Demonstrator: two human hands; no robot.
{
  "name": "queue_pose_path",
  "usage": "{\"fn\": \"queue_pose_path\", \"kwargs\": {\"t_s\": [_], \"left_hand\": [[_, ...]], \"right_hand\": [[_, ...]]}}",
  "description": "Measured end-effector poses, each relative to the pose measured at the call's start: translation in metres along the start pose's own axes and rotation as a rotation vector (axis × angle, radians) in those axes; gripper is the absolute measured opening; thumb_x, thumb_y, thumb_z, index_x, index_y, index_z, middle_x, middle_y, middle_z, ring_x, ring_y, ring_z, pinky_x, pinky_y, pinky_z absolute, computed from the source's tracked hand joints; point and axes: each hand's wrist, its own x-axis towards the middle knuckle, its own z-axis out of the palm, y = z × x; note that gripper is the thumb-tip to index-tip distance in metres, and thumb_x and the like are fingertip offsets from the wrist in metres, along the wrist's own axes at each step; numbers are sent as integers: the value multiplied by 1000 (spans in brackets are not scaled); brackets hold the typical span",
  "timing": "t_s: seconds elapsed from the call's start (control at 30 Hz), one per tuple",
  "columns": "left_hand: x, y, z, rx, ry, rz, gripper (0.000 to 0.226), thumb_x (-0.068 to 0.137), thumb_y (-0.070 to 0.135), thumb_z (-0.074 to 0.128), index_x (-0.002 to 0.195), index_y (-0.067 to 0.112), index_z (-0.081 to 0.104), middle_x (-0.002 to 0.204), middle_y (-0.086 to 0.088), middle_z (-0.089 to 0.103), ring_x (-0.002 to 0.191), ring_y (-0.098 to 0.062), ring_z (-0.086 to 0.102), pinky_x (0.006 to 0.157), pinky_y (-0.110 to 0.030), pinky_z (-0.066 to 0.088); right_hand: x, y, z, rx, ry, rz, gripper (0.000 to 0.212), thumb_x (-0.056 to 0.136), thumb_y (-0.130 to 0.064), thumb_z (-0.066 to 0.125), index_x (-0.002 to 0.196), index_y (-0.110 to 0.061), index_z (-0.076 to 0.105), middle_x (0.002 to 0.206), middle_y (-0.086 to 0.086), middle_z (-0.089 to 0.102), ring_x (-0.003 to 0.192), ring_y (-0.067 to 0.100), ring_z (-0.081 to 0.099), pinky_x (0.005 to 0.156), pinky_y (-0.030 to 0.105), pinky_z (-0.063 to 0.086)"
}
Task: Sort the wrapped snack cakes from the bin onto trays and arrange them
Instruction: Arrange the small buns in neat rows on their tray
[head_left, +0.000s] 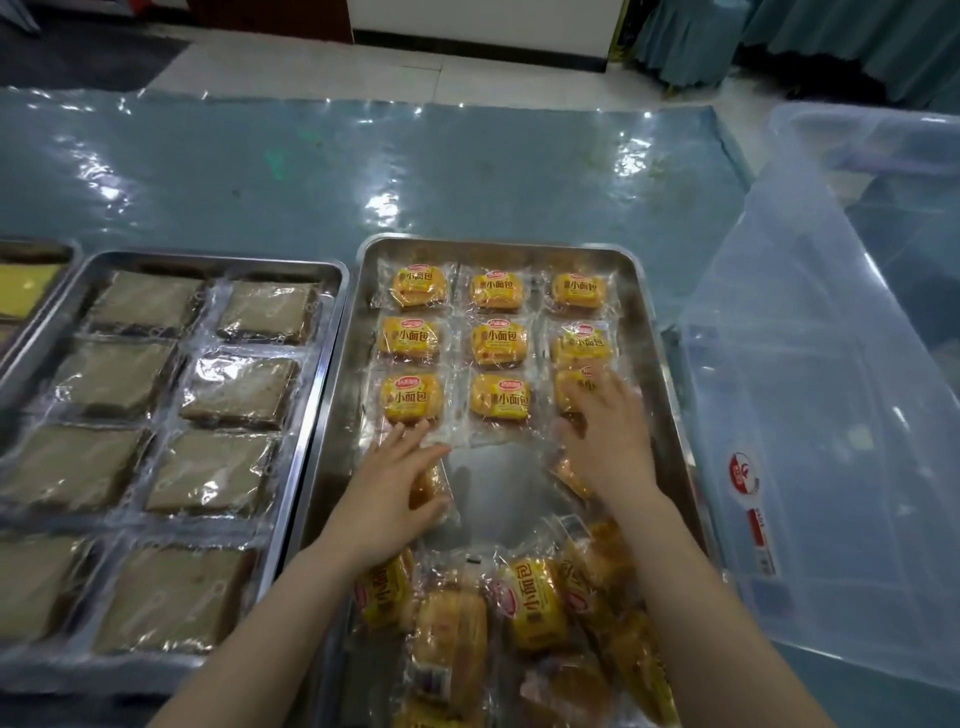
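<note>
A steel tray (652, 291) in the middle holds yellow wrapped snack cakes (498, 343) laid in three neat rows of three. A loose heap of the same cakes (535, 603) lies at the tray's near end. My left hand (387, 499) rests on one wrapped cake (428, 486) just below the bottom-left cake of the grid, fingers curled over it. My right hand (605, 431) lies flat on the bottom-right cake (569, 387) of the grid, and another cake (571, 475) peeks out under its wrist.
A second steel tray (332, 270) on the left is filled with brown wrapped cakes (239, 389) in two columns. A third tray's corner (67, 249) shows at far left. A clear plastic bin (831, 364) stands to the right. The table has a glossy blue cover (311, 171).
</note>
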Motion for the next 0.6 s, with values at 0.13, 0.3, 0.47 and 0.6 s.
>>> {"fn": "queue_pose_path", "kwargs": {"t_s": [0.13, 0.3, 0.47, 0.6], "left_hand": [[-13, -11, 5, 14, -11, -44, 65, 85, 57, 52, 143, 41, 28, 153, 18, -3, 141, -9, -9, 113, -42, 5], [-22, -15, 9, 31, -35, -175, 84, 81, 66, 48, 148, 40, 6, 154, 12, -17, 142, -17, -12, 115, -46, 10], [-27, -12, 10, 43, 20, -267, 106, 71, 66, 62, 147, 37, -6, 155, 8, -21, 144, -21, -8, 113, -45, 17], [-36, -8, 13, 94, 162, -178, 88, 71, 57, 69, 142, 33, 24, 158, 5, 9, 143, -20, 13, 111, -40, 22]], "right_hand": [[-20, 8, 19, -3, -61, 2, 57, 96, -41, 46, 148, -39, 23, 161, -2, 3, 147, 23, -7, 117, 47, 8], [-28, 10, 17, -16, -55, 23, 56, 95, -44, 47, 147, -37, 28, 161, -1, 7, 147, 26, -5, 115, 51, 9], [-37, 0, 8, -13, 9, -10, 57, 95, -47, 47, 147, -40, 25, 161, -1, -4, 145, 26, -16, 113, 44, -5], [-50, -17, 4, 165, 81, -58, 46, 92, -32, 59, 137, -33, 48, 158, 3, 20, 146, 22, 1, 117, 46, 10]]}}
